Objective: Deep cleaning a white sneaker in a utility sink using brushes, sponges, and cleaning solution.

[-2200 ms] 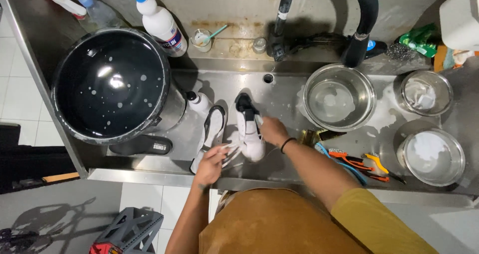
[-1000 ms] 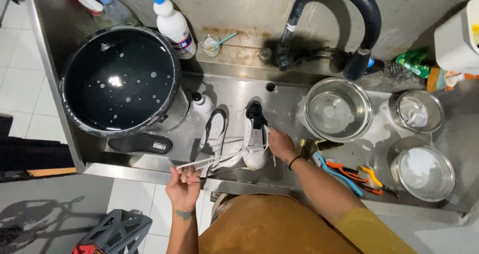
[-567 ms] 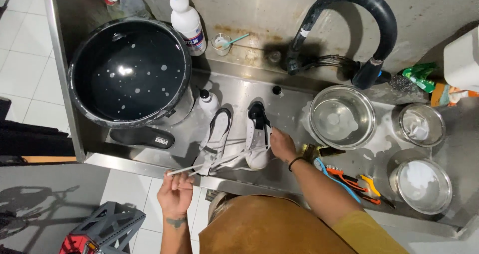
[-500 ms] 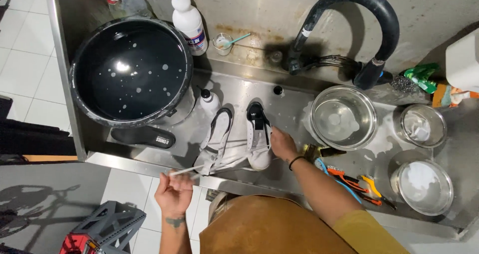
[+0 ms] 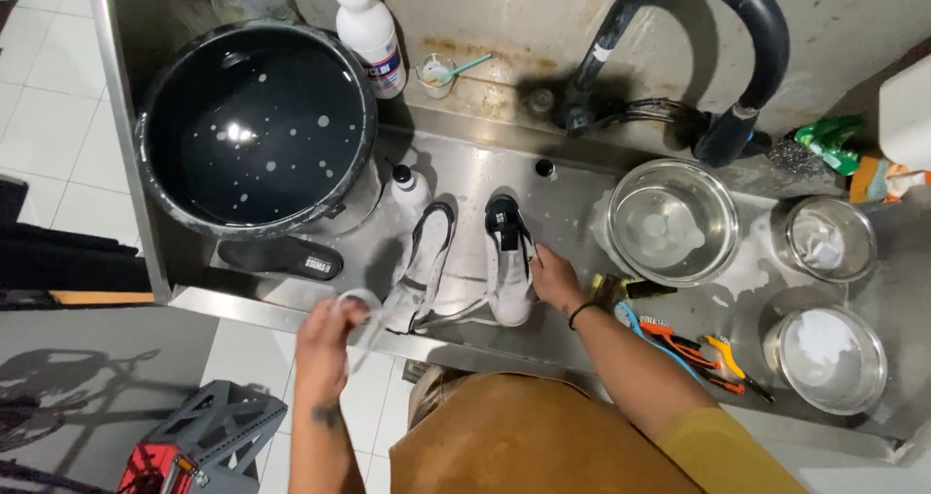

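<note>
1. The big round black pot [image 5: 254,126], filled with dark speckled water, sits at the left end of the steel sink [image 5: 572,198]
2. The wide shiny steel bowl [image 5: 671,221] stands right of the shoes
3. Your right hand [image 5: 553,276] rests curled on the side of the white lace-up shoe [image 5: 507,261] lying in the sink
4. The second white shoe [image 5: 419,273] lies just left of it
5. Your left hand [image 5: 325,334] is closed around a white shoelace [image 5: 361,312] at the sink's front edge
</note>
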